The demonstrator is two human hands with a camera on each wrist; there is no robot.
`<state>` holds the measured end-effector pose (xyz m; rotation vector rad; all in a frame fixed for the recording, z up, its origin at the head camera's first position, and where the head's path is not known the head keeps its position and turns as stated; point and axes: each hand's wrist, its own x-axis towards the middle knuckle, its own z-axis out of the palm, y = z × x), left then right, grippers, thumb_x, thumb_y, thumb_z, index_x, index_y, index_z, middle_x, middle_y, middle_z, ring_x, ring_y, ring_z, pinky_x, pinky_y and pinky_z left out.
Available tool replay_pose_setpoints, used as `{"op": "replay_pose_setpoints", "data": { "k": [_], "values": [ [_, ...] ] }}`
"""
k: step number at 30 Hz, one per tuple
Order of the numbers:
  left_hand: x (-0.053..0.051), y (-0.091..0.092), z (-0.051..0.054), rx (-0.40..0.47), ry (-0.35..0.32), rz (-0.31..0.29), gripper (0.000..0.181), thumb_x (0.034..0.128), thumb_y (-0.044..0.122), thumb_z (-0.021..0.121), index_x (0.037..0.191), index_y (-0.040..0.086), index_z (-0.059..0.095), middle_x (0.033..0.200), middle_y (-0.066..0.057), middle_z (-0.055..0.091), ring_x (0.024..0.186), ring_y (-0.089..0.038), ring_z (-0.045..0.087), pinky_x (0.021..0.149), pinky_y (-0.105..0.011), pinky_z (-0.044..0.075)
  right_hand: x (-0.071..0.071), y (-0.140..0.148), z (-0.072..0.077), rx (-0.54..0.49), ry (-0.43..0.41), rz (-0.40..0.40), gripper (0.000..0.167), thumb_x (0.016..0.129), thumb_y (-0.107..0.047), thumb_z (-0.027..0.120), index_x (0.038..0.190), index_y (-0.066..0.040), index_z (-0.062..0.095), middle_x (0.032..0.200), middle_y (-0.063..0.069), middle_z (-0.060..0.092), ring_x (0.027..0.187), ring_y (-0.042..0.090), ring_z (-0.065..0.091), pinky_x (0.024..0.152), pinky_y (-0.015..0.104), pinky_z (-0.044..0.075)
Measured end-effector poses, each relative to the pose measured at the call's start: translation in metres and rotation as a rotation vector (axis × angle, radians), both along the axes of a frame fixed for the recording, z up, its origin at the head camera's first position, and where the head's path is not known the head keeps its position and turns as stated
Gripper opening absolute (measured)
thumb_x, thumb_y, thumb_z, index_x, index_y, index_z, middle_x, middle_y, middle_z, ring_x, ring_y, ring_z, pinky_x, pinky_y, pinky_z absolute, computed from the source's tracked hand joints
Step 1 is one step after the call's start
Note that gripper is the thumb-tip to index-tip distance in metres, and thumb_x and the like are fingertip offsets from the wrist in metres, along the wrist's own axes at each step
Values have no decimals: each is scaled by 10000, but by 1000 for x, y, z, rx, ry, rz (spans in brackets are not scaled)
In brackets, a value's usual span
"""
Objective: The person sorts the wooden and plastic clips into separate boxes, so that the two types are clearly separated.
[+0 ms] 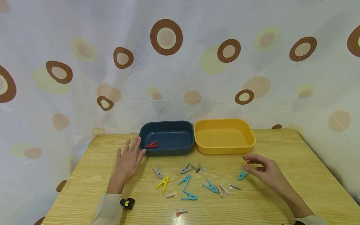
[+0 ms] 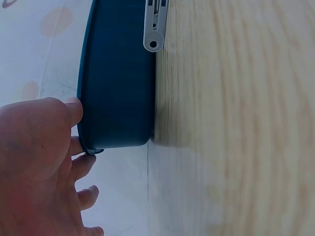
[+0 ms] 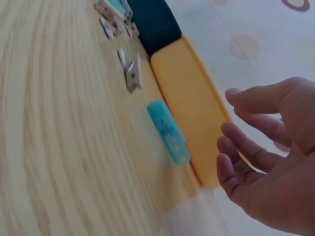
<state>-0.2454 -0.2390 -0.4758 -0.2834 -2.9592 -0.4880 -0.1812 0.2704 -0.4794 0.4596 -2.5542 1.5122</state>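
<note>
My left hand [image 1: 127, 162] rests its fingertips against the left front corner of the dark blue bin [image 1: 168, 152], its fingers fairly straight; the left wrist view shows thumb and fingers touching the bin's rim [image 2: 81, 64]. A red clothespin [image 1: 152, 144] lies inside that bin. My right hand [image 1: 262, 171] hovers with loosely bent fingers over the rightmost teal clothespin [image 1: 241, 175]. In the right wrist view, a gap separates the fingers from this teal clothespin [image 3: 167, 130], and nothing is held.
Right beside the blue bin stands a yellow bin [image 1: 225, 150]. Scattered in front are grey clothespins [image 1: 158, 172], a yellow clothespin [image 1: 163, 183], several teal clothespins [image 1: 189, 196] and small wooden clothespins [image 1: 181, 211] on the wooden table [image 1: 135, 215]. A patterned cloth [image 1: 180, 78] hangs behind.
</note>
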Motion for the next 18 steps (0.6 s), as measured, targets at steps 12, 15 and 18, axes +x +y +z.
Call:
{"op": "replay_pose_setpoints", "data": {
  "k": [12,15,18],
  "values": [
    [4,-2,-4,0,-10,0,661,1121,453,334,1648,77,199,1703,-91,184,1559,-409,78,1134,-771,77,-5,14,-20,44,-98,109,379,960,-79,729,1321,7,652,1282,210,666,1088,88,653,833,220,553],
    [3,-1,-4,-2,-13,1,664,1120,461,326,1649,81,197,1705,-85,179,1562,-402,70,1140,-764,74,-5,14,-21,45,-117,134,395,957,-82,732,1335,-1,647,1303,209,657,1103,75,647,827,225,549],
    [3,-1,-2,-2,-9,1,665,1120,463,322,1650,82,193,1705,-87,178,1563,-399,66,1142,-761,70,-5,14,-20,44,-123,151,407,953,-66,730,1345,0,641,1316,209,651,1113,63,634,811,234,537]
  ]
}}
